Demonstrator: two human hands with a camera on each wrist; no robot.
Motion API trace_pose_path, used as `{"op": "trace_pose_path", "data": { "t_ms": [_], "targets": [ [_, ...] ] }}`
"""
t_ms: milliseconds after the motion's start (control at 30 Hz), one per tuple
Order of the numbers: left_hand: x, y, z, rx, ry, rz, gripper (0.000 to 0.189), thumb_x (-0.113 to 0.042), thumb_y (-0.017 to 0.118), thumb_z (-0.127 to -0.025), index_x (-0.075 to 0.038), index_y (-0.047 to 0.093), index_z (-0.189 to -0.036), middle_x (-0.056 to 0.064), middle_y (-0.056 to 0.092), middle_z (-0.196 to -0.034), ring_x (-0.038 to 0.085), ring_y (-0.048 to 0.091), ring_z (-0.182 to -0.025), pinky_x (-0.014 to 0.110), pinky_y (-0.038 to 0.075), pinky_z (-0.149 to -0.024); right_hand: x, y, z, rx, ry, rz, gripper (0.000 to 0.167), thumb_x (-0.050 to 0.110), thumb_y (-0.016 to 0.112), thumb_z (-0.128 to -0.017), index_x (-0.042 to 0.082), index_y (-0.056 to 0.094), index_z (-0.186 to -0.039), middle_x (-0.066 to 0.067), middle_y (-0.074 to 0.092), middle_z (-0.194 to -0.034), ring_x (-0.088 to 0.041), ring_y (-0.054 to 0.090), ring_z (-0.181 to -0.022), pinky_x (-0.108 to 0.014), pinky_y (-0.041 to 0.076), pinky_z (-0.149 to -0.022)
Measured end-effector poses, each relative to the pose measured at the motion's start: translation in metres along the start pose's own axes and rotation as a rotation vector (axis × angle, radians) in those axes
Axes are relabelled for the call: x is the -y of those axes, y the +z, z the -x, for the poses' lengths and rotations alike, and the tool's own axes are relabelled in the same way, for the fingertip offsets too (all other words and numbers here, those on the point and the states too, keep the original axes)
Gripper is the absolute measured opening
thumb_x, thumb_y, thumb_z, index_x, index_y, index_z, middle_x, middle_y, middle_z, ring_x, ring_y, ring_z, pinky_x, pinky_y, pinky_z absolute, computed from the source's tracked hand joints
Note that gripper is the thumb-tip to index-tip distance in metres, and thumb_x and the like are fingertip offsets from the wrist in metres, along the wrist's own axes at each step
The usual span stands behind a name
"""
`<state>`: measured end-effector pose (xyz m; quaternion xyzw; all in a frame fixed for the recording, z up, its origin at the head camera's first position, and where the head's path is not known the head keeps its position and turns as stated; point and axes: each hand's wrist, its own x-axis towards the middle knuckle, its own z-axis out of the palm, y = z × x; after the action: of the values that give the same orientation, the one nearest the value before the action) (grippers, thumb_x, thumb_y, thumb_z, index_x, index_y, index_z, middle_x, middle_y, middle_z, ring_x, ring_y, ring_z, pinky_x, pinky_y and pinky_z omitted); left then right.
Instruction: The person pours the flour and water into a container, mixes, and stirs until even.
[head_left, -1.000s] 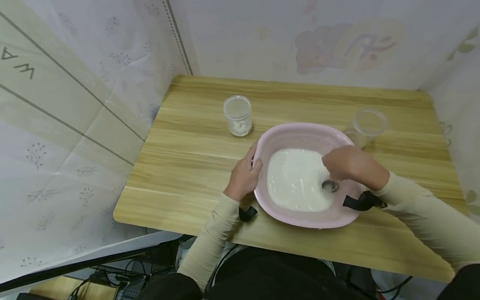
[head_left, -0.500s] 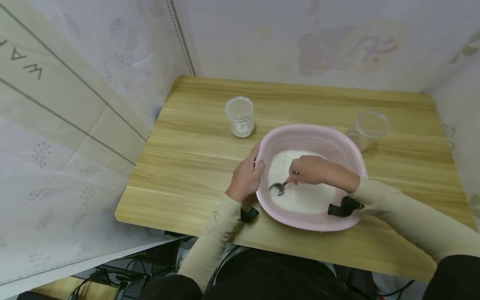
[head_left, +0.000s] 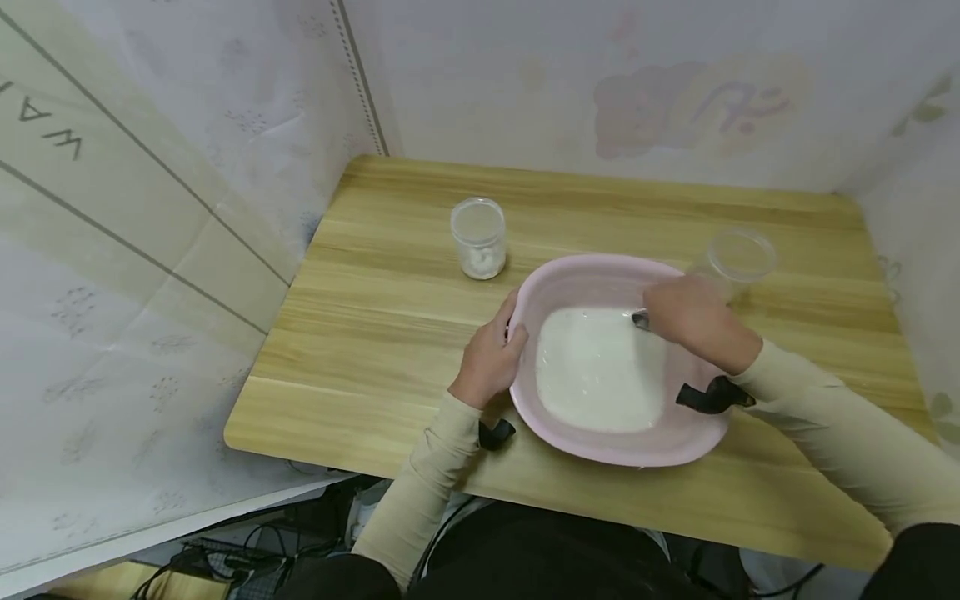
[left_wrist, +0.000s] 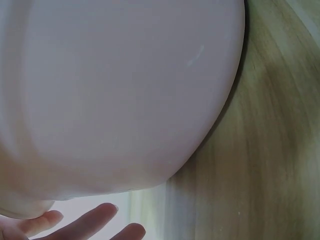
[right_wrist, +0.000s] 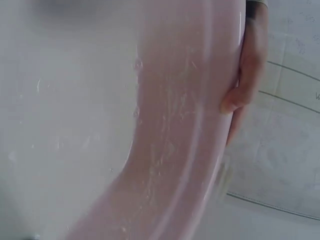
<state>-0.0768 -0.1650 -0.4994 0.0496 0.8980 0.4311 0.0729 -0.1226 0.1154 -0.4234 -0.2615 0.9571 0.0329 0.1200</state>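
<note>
A pink plastic basin (head_left: 622,455) with white liquid (head_left: 600,375) in it stands on the wooden table. At its left side my left hand (head_left: 486,360) grips the rim, thumb lying over the edge, as the right wrist view also shows. In the left wrist view, fingertips (left_wrist: 97,217) reach past the basin's outer wall. Over the basin's right part, my right hand (head_left: 693,321) holds a metal spoon (head_left: 641,320); the handle is hidden in the fist. The spoon's visible end sits near the liquid's back right edge.
A clear lidded jar (head_left: 478,239) with white pieces inside stands behind the basin to the left. Another clear jar (head_left: 742,257) is at the back right, partly behind my right hand. Patterned cloth walls (head_left: 480,92) border the table (head_left: 337,358).
My right hand swept the spoon left across the liquid, then back right and toward the basin's far side. The left hand keeps its grip on the rim.
</note>
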Motion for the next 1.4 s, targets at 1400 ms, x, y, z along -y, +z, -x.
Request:
{"op": "trace_pose_path", "data": {
  "t_ms": [1400],
  "targets": [
    [0.004,-0.006,-0.005,-0.041,0.020,-0.025,0.064,-0.037,0.039,-0.104,-0.023,0.030,-0.166,0.019,0.068,-0.137,0.036,0.072,-0.108,0.055,0.056,-0.096,0.038,0.012,-0.026,0.433,-0.194,-0.282,0.023,0.035,0.070,-0.099,0.020,0.074,-0.082,0.006,0.069,-0.081,-0.011,0.055,-0.069,-0.027,0.043,-0.062]
  ]
}}
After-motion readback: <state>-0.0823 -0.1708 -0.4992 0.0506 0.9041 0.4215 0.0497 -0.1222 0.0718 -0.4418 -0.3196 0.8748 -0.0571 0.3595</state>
